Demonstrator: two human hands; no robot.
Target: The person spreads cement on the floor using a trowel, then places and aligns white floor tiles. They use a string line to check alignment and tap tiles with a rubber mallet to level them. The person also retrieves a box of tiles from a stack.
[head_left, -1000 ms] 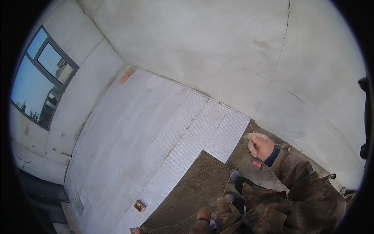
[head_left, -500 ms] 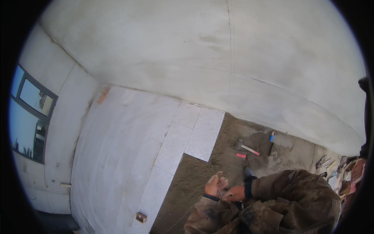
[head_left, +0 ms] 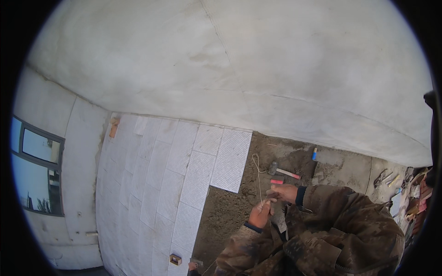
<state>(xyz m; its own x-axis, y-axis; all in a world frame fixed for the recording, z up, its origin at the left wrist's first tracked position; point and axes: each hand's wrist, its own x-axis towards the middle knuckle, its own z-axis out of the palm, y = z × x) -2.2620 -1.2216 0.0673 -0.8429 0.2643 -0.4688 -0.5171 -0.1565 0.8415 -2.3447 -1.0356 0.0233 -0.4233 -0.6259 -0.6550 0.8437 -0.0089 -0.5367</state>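
My left hand (head_left: pixel 260 215) is closed on a thin pale string (head_left: pixel 259 184). From its fingers the string rises over the mortar bed into a loose loop beside the hammer. My right hand (head_left: pixel 285 193) is closed too, its fingertips pinched close to the left hand where the string runs; the small details between them are hard to see. Just beyond the right hand lies a red block-like tool (head_left: pixel 277 181) with a dark toothed edge. Behind it rests a hammer (head_left: pixel 283 170) with a grey head and a pale, red-ended handle.
White ribbed tiles (head_left: pixel 152 193) cover the floor at left, beside rough mortar (head_left: pixel 221 207). On them sits a small yellow-and-dark box (head_left: pixel 175 259). A blue-handled object (head_left: pixel 314 154) stands by the wall. Clutter (head_left: pixel 416 198) lies far right. A skin-coloured shape, perhaps another hand (head_left: pixel 192 266), shows at the lower edge.
My right hand has moved up and away from me, now beyond the left. A loop of string now extends toward the hammer. The view has shifted, and the skin-coloured shape has appeared below.
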